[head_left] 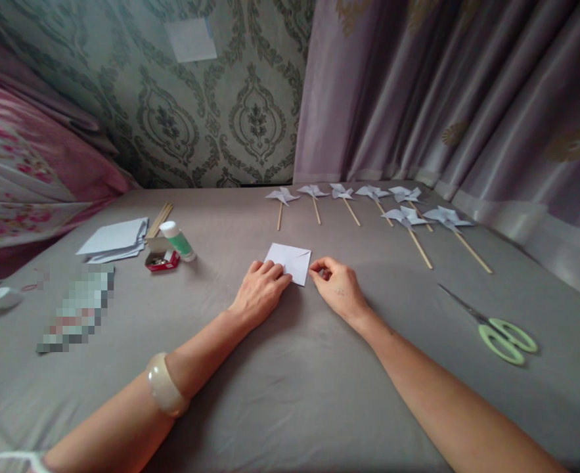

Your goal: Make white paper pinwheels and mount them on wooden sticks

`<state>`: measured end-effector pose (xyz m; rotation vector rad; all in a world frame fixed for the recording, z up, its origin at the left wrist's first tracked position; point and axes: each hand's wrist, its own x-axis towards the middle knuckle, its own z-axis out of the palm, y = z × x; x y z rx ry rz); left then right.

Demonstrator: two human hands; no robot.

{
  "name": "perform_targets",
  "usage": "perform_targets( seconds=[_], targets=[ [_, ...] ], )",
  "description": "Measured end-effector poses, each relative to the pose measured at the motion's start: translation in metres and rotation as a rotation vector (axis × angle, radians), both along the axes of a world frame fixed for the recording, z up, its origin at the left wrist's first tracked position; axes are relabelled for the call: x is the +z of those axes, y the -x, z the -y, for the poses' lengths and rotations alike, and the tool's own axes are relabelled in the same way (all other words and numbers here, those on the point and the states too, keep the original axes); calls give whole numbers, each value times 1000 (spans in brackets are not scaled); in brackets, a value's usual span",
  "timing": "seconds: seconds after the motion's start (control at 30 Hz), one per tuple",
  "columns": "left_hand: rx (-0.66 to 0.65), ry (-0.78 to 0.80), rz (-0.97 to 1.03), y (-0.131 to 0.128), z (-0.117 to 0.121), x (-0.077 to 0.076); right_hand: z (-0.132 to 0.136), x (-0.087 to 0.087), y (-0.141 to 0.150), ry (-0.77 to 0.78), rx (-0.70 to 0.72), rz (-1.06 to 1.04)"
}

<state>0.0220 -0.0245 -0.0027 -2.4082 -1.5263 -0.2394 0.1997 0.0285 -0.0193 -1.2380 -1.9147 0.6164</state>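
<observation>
Purple curtains [388,92] hang at right, beside patterned wallpaper [255,115] with a pale sheet [194,41] high on it — pink floral cloth [11,167] drapes at left, a blurred-out object [80,305] lying nearer.

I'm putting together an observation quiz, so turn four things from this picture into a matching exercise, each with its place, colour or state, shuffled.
1. Paper square
2. Scissors
3. Small box
4. Pinwheels

A. Red and open
B. Fixed to sticks
C. Partly under the left hand
D. Green-handled

Pairs: 1-C, 2-D, 3-A, 4-B
</observation>
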Motion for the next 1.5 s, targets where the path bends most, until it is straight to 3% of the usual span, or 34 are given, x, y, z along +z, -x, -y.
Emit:
perform_targets(
  seconds=[0.17, 0.27, 0.8, 1.0, 1.23, 1.5],
  targets=[
    [15, 19, 169, 14, 6, 1, 8, 4, 0, -214, 251, 167],
    [-10, 35, 267, 22, 8, 0, 14, 8, 0, -275, 315, 242],
    [-18, 167, 756, 36, 0, -2, 21, 9, 1, -403, 398, 361],
    [75, 224, 965, 34, 0, 0, 23, 10, 2, -404, 380, 359],
    [61, 260, 963, 33, 1, 5, 21, 6, 2, -468, 356, 327],
    [49, 221, 622, 31, 6, 10, 28, 7, 5, -340, 429, 397]
  ],
)
